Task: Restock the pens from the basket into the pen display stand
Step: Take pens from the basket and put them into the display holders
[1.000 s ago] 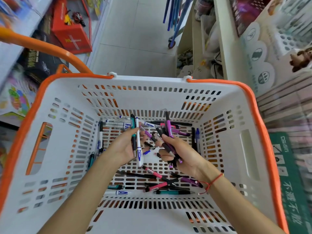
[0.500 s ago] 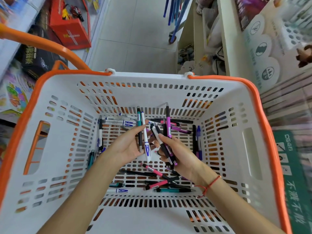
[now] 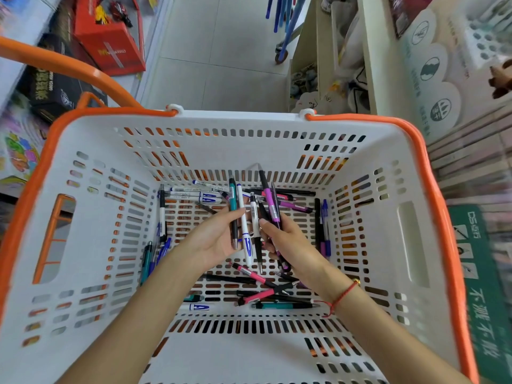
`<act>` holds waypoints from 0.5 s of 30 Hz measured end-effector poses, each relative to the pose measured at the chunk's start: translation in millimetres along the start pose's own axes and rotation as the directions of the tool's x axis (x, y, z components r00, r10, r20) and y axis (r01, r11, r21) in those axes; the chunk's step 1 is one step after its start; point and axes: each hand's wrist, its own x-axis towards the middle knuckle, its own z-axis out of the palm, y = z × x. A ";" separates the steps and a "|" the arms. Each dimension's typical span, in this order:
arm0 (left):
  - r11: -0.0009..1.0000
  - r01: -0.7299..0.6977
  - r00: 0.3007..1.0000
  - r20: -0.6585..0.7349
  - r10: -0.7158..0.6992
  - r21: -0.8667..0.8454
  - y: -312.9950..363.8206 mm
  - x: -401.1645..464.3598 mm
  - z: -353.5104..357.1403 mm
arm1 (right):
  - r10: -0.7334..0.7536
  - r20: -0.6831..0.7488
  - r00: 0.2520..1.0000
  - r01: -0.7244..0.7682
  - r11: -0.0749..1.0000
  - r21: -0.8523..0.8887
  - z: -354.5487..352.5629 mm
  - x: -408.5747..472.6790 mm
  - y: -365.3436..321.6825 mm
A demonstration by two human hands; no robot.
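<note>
Shop aisle tiles run ahead between toy boxes on the left and a pale shelving unit (image 3: 368,51) on the right. Below the camera sits a white basket (image 3: 91,217) with an orange rim, loose pens (image 3: 257,295) scattered on its slotted floor.

Both hands are down inside it. The left hand (image 3: 213,242) curls its fingers round a teal pen (image 3: 233,200) and a white pen with blue print (image 3: 245,234), held roughly upright. The right hand (image 3: 288,245) grips a bundle of several pens, among them a purple pen (image 3: 270,206) and black ones, tips fanning up and out. The two bunches stand just beside each other, perhaps touching.

What looks like the pen display stand (image 3: 479,42), pale with round holes, is blurred at the upper right, well apart from the basket; no held pen is near it.

Risk: the bundles are uneven and splayed, so a pen could slip out as the hands rise, or snag on a basket slot. Merging the two bunches into one hand could loosen the grip.

Compared with half a second ago, the hands sit a little higher and closer together, the pens more upright, and the camera has tipped slightly toward the shelves. The pens on the basket floor lie as they did.
</note>
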 end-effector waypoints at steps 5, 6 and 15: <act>0.999 0.022 1.000 0.015 -0.021 -0.047 -1.5 1.6 1.6 | -0.130 -0.098 0.987 0.113 0.980 -0.167 0.1 -3.6 -2.4; 0.999 0.022 1.000 0.015 -0.021 -0.046 -2.4 2.1 2.7 | -0.166 -0.119 0.979 0.138 0.968 -0.210 0.2 -3.1 -1.2; 0.996 -0.013 0.994 -0.103 0.022 0.089 -20.0 6.8 9.8 | -0.127 -0.095 0.987 0.078 0.909 -0.409 -7.4 1.2 3.1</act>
